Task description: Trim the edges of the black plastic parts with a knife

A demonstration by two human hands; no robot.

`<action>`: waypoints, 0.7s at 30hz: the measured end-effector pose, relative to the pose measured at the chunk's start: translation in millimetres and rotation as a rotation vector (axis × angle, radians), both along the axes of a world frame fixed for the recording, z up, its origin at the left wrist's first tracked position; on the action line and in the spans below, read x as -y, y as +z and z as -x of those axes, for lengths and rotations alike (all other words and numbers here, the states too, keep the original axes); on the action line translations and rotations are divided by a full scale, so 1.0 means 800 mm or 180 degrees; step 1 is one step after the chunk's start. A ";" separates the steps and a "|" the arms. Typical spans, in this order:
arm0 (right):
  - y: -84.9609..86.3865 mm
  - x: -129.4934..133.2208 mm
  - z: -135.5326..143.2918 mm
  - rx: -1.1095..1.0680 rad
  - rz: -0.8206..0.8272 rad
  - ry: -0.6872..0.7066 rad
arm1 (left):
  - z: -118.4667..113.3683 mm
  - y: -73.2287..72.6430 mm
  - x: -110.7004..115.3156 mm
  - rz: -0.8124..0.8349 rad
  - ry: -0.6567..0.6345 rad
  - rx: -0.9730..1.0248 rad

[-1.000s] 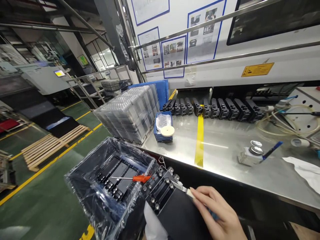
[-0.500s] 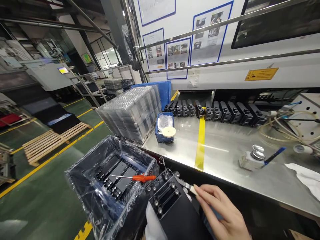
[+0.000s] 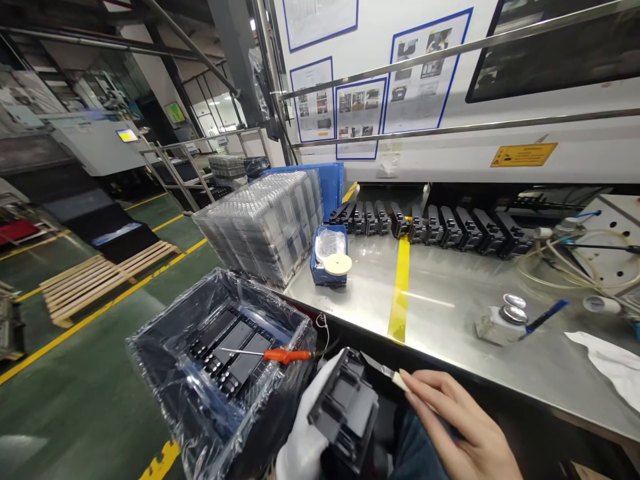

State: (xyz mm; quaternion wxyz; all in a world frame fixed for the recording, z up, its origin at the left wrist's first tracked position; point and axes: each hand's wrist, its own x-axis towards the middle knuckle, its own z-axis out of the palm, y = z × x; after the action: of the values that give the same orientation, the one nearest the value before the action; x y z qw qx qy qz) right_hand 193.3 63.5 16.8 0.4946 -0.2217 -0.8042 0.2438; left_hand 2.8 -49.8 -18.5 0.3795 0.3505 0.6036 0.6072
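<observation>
My left hand (image 3: 303,437), in a white glove, grips a black plastic part (image 3: 345,407) low in the view, tilted so its edge faces up. My bare right hand (image 3: 460,430) holds a small blade tool (image 3: 385,371) with a pale handle, its metal tip touching the part's upper right edge. Just left stands a black bin (image 3: 175,393) lined with clear plastic, holding several similar black parts. An orange-handled screwdriver (image 3: 273,354) lies across the bin's contents.
A steel table (image 3: 450,280) with a yellow stripe carries a row of black parts (image 3: 435,223) at the back, a blue tray with a white roll (image 3: 329,263), stacked clear trays (image 3: 265,223), a small bottle with a brush (image 3: 505,320), hoses and a white cloth (image 3: 613,350).
My left hand has turned the black part from lying flat to standing on edge and lowered it. My right hand with the blade tool followed slightly down and right.
</observation>
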 end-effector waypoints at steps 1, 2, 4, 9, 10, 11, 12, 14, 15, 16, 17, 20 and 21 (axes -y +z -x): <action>0.001 0.000 -0.002 0.0060 0.0010 0.0067 | -0.001 0.010 0.000 0.0006 -0.0017 -0.0274; 0.003 0.000 -0.004 0.0113 -0.0003 0.0096 | -0.002 0.019 0.000 0.0022 -0.0012 -0.0486; 0.007 0.000 -0.006 0.0177 -0.0090 -0.0026 | -0.003 0.031 0.003 0.0071 0.0031 -0.0649; 0.009 0.001 -0.009 0.0189 -0.0083 -0.0008 | 0.001 0.041 0.004 0.0169 -0.0089 -0.0753; 0.008 0.001 -0.009 0.0174 -0.0035 -0.0039 | 0.004 0.042 0.003 0.0176 -0.0144 -0.0718; 0.007 0.000 -0.009 0.0144 0.0063 -0.0099 | 0.006 0.043 0.002 0.0185 -0.0209 -0.0667; 0.005 0.000 -0.009 0.0114 0.0260 -0.0142 | 0.009 0.044 0.001 0.0195 -0.0283 -0.0608; 0.004 -0.001 -0.009 0.0165 0.1008 0.0027 | 0.013 0.047 0.000 0.0216 -0.0452 -0.0497; 0.005 -0.001 -0.007 0.0242 0.1479 0.0219 | 0.015 0.048 0.000 0.0227 -0.0535 -0.0452; 0.006 0.000 -0.006 0.0343 0.1923 0.0419 | 0.017 0.050 0.000 0.0240 -0.0608 -0.0414; 0.007 0.000 -0.003 0.0434 0.2277 0.0591 | 0.018 0.051 0.000 0.0253 -0.0669 -0.0381; 0.010 0.002 0.005 0.0540 0.2736 0.0876 | 0.020 0.051 0.000 0.0289 -0.0786 -0.0308; 0.010 0.003 0.008 0.0550 0.2775 0.0922 | 0.021 0.051 -0.001 0.0295 -0.0802 -0.0291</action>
State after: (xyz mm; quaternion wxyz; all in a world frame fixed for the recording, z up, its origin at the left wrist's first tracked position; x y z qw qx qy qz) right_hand 187.2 61.2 24.8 0.2473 -0.3137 -0.6877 0.6062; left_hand -13.7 -49.4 22.1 0.4406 0.4330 0.5989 0.5096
